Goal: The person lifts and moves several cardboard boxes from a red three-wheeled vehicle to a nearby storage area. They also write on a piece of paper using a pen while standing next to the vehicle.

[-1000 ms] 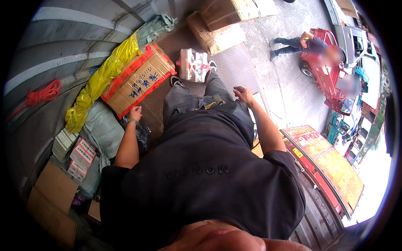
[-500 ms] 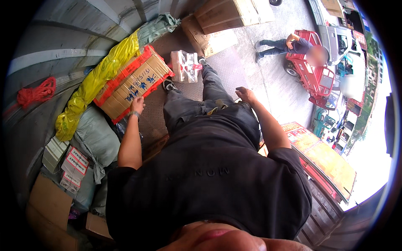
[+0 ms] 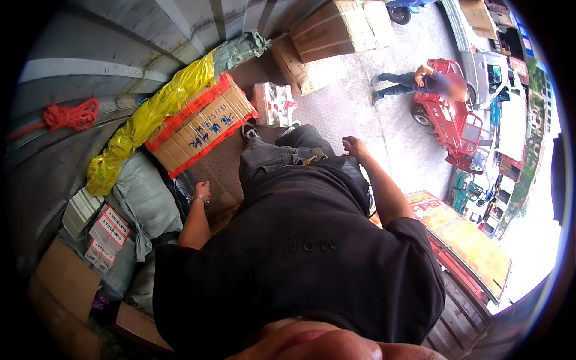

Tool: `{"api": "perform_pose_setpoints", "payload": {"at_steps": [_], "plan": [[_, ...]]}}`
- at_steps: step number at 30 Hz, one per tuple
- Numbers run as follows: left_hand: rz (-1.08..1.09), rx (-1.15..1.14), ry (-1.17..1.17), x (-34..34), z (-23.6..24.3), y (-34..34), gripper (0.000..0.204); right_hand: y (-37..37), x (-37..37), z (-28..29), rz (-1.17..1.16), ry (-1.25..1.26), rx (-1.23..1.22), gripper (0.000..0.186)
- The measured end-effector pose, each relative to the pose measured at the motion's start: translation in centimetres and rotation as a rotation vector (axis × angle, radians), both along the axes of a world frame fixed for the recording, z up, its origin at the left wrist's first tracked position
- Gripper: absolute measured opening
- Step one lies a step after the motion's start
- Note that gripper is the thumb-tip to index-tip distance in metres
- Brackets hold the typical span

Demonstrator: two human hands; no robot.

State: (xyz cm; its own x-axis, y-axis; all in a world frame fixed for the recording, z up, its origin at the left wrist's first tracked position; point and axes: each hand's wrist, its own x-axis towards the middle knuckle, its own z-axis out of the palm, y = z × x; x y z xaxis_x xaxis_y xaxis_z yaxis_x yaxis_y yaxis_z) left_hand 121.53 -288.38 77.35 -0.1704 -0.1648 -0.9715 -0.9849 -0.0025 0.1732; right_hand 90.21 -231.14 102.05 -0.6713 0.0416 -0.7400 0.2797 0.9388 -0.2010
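My left hand [image 3: 202, 191] hangs at my side, fingers loosely curled and a little apart, holding nothing. A band shows at its wrist. Nearest to it is a large flat cardboard carton [image 3: 204, 127] edged with red tape and marked by hand, which it does not touch. My right hand [image 3: 356, 147] hangs by my right hip with fingers partly spread and nothing in them. By my feet lies a white and red package [image 3: 274, 104] in clear wrapping.
A long yellow plastic-wrapped bundle [image 3: 153, 108] runs along the metal wall. Grey-green sacks [image 3: 144, 195] and small white boxes [image 3: 110, 231] are stacked at left. Cardboard boxes [image 3: 342, 30] stand ahead. Outside at right, a person [image 3: 444, 84] is beside a red three-wheeled cargo vehicle [image 3: 447, 117].
My left hand has dropped back from beside the taped carton toward my body. One leg has stepped, its foot now close to the clear-wrapped package. The view has shifted slightly.
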Motion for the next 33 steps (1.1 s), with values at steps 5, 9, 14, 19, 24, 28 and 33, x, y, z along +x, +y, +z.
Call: {"api": "perform_pose_setpoints", "payload": {"at_steps": [5, 9, 14, 19, 24, 28, 33], "plan": [[0.057, -0.026, 0.243, -6.3, 2.5, 0.5, 0.033, 0.5, 1.8, -1.3, -0.308, -0.018, -0.234, 0.042], [0.064, 0.000, 0.365, -13.1, 3.1, 1.0, 0.033, 0.8, 1.8, -1.3, -0.197, -0.019, -0.142, 0.044], [0.009, 0.006, 0.424, -18.7, 3.3, 1.9, 0.032, 1.4, 3.4, -0.6, -0.198, 0.002, -0.126, 0.043], [-0.057, -0.008, 0.385, -18.4, 2.3, 3.8, 0.031, 2.2, 3.0, -0.1, -0.176, 0.043, -0.178, 0.045], [-0.082, 0.047, 0.331, -17.5, 3.1, 4.3, 0.028, 2.2, -2.8, 0.3, -0.674, -0.157, -0.484, 0.052], [-0.084, 0.021, 0.300, -16.2, 4.5, 3.4, 0.031, 1.4, -13.9, 2.2, -0.968, 0.142, -0.763, 0.052], [-0.052, -0.086, 0.282, -15.3, 6.6, 2.6, 0.031, -0.3, -26.6, 2.8, -0.310, 1.074, -0.008, 0.079]]}}
